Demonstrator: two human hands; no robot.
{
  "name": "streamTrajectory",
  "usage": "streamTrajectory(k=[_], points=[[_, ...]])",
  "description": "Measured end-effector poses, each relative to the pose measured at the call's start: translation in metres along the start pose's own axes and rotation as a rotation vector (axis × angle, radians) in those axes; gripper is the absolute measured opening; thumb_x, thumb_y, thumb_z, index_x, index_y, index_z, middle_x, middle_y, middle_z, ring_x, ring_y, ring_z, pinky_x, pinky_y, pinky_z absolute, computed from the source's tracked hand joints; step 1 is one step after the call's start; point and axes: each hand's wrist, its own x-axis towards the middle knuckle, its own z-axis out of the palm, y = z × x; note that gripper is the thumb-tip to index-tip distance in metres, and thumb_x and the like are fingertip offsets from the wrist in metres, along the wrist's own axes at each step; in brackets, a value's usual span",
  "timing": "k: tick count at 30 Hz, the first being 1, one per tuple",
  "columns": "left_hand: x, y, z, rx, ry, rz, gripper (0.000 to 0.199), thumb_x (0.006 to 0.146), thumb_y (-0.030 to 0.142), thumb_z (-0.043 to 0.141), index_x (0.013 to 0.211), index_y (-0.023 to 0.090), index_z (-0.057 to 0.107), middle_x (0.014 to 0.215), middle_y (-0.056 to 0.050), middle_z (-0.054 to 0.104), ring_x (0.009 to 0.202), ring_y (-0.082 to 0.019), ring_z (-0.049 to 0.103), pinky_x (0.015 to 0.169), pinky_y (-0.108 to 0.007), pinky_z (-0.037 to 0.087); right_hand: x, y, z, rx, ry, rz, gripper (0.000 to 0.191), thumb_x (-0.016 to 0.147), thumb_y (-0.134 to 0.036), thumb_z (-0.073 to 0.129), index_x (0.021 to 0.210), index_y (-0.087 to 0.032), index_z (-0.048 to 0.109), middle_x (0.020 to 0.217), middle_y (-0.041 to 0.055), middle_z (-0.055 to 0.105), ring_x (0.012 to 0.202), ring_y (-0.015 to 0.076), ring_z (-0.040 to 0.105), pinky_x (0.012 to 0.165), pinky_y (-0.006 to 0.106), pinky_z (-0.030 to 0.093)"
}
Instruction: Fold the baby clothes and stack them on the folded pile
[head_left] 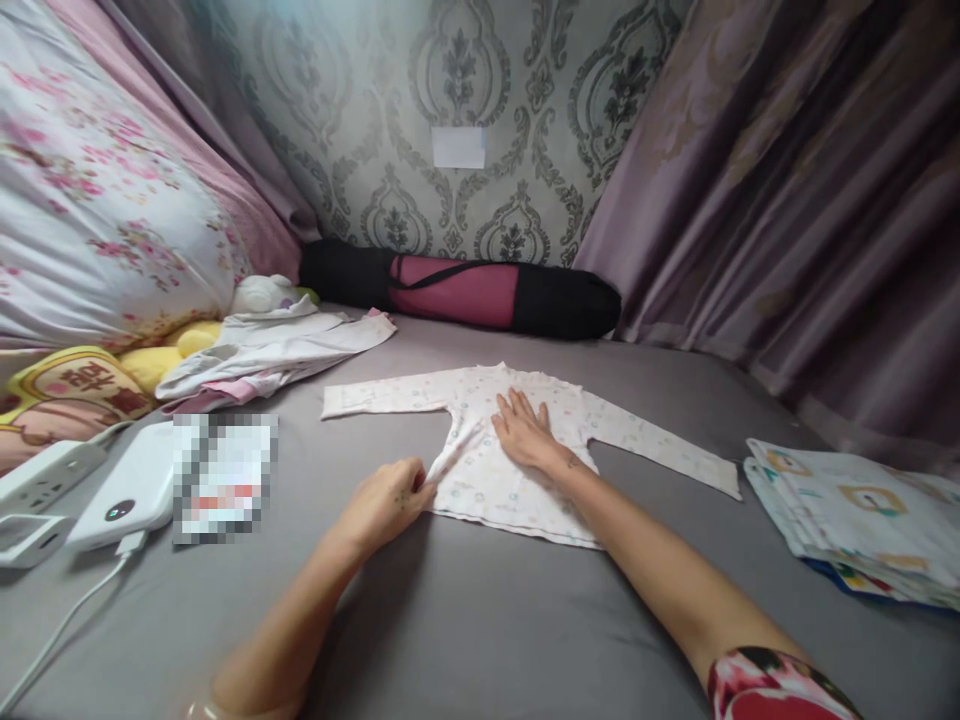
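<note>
A small white long-sleeved shirt with a faint print lies spread on the grey bed sheet, its sleeves stretched out to both sides and its collar away from me. My left hand pinches the shirt's lower left corner, and a crease runs up from there. Flat on the upper middle of the shirt rests my right hand, fingers spread. Its forearm covers part of the lower right hem.
A black and maroon long bag lies along the wall. Crumpled clothes, a white power bank with a cable and a power strip are at left. Folded fabric is stacked at right.
</note>
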Motion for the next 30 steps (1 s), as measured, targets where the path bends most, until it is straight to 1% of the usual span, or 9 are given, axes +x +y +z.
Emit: streamTrajectory(k=[4, 10, 15, 18, 20, 22, 25, 28, 30], points=[[0.001, -0.003, -0.002, -0.061, -0.014, 0.002, 0.021, 0.080, 0.038, 0.049, 0.068, 0.020, 0.052, 0.067, -0.002, 0.059, 0.062, -0.015, 0.050, 0.056, -0.026, 0.030, -0.024, -0.030, 0.010, 0.009, -0.002, -0.064, 0.064, 0.099, -0.045, 0.016, 0.155, -0.013, 0.017, 0.162, 0.0110, 0.006, 0.149, 0.0243, 0.000, 0.116, 0.053, -0.003], [0.012, -0.016, -0.005, -0.233, -0.116, 0.032, 0.043, 0.076, 0.059, 0.047, 0.067, 0.018, 0.055, 0.058, 0.001, 0.057, 0.055, -0.014, 0.047, 0.053, -0.025, 0.030, -0.060, -0.062, 0.022, 0.039, 0.026, -0.082, 0.070, 0.098, -0.044, 0.019, 0.153, -0.002, 0.016, 0.161, 0.0137, 0.007, 0.149, 0.0264, 0.001, 0.117, 0.052, -0.004], [0.041, -0.013, -0.010, -0.168, 0.067, 0.043, 0.036, 0.077, 0.046, 0.047, 0.059, 0.017, 0.056, 0.052, 0.002, 0.051, 0.053, -0.012, 0.042, 0.052, -0.025, 0.028, -0.073, -0.069, 0.027, 0.059, 0.060, -0.104, 0.070, 0.097, -0.044, 0.022, 0.152, 0.000, 0.020, 0.160, 0.0140, 0.010, 0.149, 0.0268, 0.004, 0.118, 0.051, -0.003], [0.065, -0.001, -0.011, -0.181, 0.094, 0.017, 0.031, 0.077, 0.039, 0.051, 0.056, 0.016, 0.058, 0.048, 0.002, 0.047, 0.052, -0.011, 0.043, 0.051, -0.024, 0.028, -0.073, -0.069, 0.028, 0.062, 0.073, -0.103, 0.070, 0.097, -0.044, 0.022, 0.152, -0.001, 0.021, 0.160, 0.0137, 0.010, 0.149, 0.0266, 0.004, 0.118, 0.052, -0.003], [0.080, 0.010, -0.010, -0.177, 0.117, -0.052, 0.030, 0.078, 0.034, 0.053, 0.056, 0.015, 0.060, 0.047, 0.001, 0.048, 0.053, -0.013, 0.048, 0.051, -0.024, 0.029, -0.072, -0.068, 0.028, 0.065, 0.074, -0.100, 0.069, 0.097, -0.044, 0.022, 0.152, -0.001, 0.021, 0.160, 0.0133, 0.011, 0.149, 0.0268, 0.005, 0.118, 0.052, -0.003], [0.094, 0.019, -0.006, -0.138, 0.166, -0.154, 0.028, 0.079, 0.033, 0.054, 0.060, 0.014, 0.064, 0.051, -0.003, 0.055, 0.059, -0.015, 0.056, 0.054, -0.024, 0.033, -0.071, -0.068, 0.028, 0.064, 0.077, -0.103, 0.069, 0.097, -0.044, 0.022, 0.152, -0.002, 0.021, 0.160, 0.0132, 0.011, 0.149, 0.0269, 0.005, 0.118, 0.052, -0.003], [0.109, 0.030, 0.002, -0.073, 0.247, -0.279, 0.025, 0.078, 0.035, 0.059, 0.076, 0.012, 0.071, 0.074, -0.012, 0.070, 0.077, -0.022, 0.066, 0.061, -0.025, 0.040, -0.071, -0.067, 0.029, 0.061, 0.082, -0.113, 0.069, 0.097, -0.045, 0.023, 0.152, -0.002, 0.021, 0.160, 0.0136, 0.011, 0.149, 0.0271, 0.005, 0.117, 0.052, -0.002], [0.116, 0.037, 0.007, -0.053, 0.281, -0.320, 0.026, 0.078, 0.032, 0.061, 0.090, 0.011, 0.071, 0.094, -0.018, 0.073, 0.092, -0.026, 0.067, 0.066, -0.027, 0.043, -0.072, -0.067, 0.029, 0.066, 0.086, -0.119, 0.070, 0.098, -0.045, 0.023, 0.152, 0.000, 0.022, 0.160, 0.0147, 0.011, 0.148, 0.0279, 0.005, 0.117, 0.053, -0.001], [0.117, 0.038, 0.007, -0.053, 0.260, -0.315, 0.026, 0.078, 0.029, 0.060, 0.092, 0.010, 0.071, 0.095, -0.019, 0.072, 0.092, -0.027, 0.068, 0.067, -0.027, 0.044, -0.073, -0.066, 0.028, 0.073, 0.092, -0.124, 0.069, 0.098, -0.044, 0.024, 0.151, 0.000, 0.022, 0.160, 0.0151, 0.012, 0.148, 0.0284, 0.006, 0.117, 0.054, -0.001]])
